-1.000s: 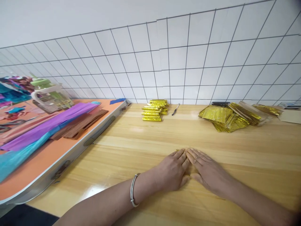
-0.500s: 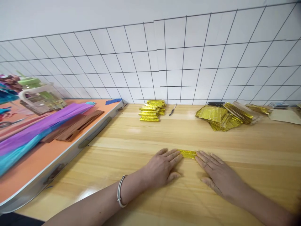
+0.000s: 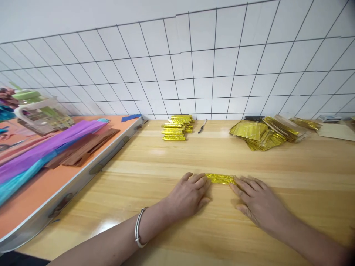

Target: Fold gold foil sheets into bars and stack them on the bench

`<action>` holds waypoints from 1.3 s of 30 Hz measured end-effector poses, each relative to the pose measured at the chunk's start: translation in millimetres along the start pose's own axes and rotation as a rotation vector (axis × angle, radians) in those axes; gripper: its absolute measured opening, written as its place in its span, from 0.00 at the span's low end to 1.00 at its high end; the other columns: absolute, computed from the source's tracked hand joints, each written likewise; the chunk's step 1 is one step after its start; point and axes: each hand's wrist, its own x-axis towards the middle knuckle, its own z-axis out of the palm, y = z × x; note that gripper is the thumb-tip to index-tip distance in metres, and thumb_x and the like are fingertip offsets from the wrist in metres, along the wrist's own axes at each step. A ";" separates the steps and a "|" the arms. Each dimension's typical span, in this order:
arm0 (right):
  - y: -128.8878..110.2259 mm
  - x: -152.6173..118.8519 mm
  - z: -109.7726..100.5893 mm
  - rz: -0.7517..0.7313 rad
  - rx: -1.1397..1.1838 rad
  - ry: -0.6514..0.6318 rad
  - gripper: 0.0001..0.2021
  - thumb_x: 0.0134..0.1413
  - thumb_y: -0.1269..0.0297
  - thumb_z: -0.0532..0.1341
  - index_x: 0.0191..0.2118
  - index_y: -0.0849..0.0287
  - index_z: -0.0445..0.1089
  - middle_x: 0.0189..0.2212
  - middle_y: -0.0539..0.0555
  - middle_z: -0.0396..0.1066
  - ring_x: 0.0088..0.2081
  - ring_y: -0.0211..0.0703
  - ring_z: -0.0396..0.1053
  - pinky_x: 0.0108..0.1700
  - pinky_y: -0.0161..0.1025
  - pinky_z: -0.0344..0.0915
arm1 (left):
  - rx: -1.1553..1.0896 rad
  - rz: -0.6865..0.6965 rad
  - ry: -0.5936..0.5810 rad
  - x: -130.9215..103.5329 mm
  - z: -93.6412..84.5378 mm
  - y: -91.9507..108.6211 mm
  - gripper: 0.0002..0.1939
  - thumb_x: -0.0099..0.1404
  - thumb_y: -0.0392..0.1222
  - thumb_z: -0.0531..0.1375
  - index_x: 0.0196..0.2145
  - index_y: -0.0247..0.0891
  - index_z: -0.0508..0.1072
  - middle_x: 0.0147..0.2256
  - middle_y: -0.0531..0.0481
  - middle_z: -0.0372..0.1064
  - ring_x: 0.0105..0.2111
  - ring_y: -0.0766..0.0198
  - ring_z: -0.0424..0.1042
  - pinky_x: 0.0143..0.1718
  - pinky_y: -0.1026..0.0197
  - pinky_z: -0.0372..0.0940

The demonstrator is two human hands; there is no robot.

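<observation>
A folded strip of gold foil paper (image 3: 221,178) lies flat on the wooden table between both hands. My left hand (image 3: 191,194), with a silver bangle at the wrist, rests its bent fingertips on the strip's left end, thumb apart. At the right end, the outstretched fingers of my right hand (image 3: 256,199) touch the foil; its thumb is spread away. Each hand is open, and the ends of the strip are partly hidden under the fingertips. Farther back sits a stack of folded gold foil strips (image 3: 177,128). To its right is a pile of flat gold foil sheets (image 3: 251,133).
A pen (image 3: 202,126) lies near the tiled wall. On the left, an orange-topped surface with a raised edge (image 3: 91,157) bears purple paper (image 3: 63,138), brown paper strips (image 3: 91,147) and a clear jug with a green lid (image 3: 41,114). A pale card (image 3: 337,131) lies far right.
My left hand has drawn slightly left and its fingers have bent more. More of the foil strip shows between the hands. The whole view has shifted a little.
</observation>
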 end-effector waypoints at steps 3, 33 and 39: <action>1.9 -9.2 3.9 0.015 0.025 0.018 0.24 0.57 0.55 0.52 0.58 0.57 0.58 0.56 0.58 0.61 0.56 0.55 0.56 0.53 0.55 0.55 | -0.009 -0.019 0.004 -5.9 2.0 0.0 0.25 0.66 0.50 0.48 0.58 0.36 0.55 0.54 0.45 0.59 0.57 0.57 0.53 0.54 0.54 0.50; 51.7 14.7 19.3 0.186 0.157 0.015 0.20 0.60 0.59 0.48 0.56 0.50 0.61 0.55 0.51 0.62 0.57 0.48 0.57 0.53 0.52 0.59 | 0.214 -0.032 0.097 69.8 15.3 0.4 0.30 0.62 0.63 0.43 0.42 0.33 0.67 0.33 0.41 0.63 0.36 0.53 0.63 0.37 0.53 0.57; 34.3 25.3 7.1 0.182 0.168 0.107 0.23 0.60 0.61 0.47 0.60 0.58 0.54 0.57 0.57 0.59 0.58 0.47 0.56 0.56 0.51 0.57 | 0.199 -0.003 0.127 68.1 17.2 -0.9 0.30 0.63 0.62 0.44 0.40 0.31 0.67 0.33 0.40 0.63 0.36 0.52 0.63 0.38 0.52 0.58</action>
